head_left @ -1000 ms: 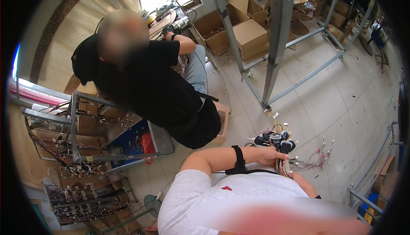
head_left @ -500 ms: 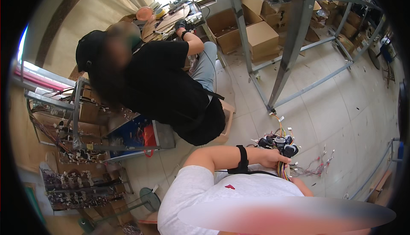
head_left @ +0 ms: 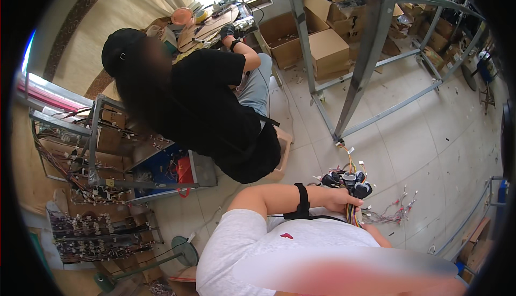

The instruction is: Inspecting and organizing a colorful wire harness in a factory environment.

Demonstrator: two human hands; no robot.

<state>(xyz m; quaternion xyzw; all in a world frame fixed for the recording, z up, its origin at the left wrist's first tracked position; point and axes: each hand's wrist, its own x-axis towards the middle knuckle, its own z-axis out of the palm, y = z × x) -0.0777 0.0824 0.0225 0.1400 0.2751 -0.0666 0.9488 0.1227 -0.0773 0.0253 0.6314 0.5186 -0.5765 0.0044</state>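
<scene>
While the left hand (head_left: 341,200) grasps a wiring harness (head_left: 350,178) at near right, the mostly hidden right hand (head_left: 367,227) shows no readable grip.

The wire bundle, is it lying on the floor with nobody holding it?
No, the left hand is closed around the wire bundle, in front of the pale shirt.

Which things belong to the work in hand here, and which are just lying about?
In the work:
Multicoloured bundle of thin wires, held in the left grip
Black plastic connectors, clustered just beyond that grip

Apparently just about:
Brown cardboard boxes on the floor
Grey metal frame, standing
</scene>
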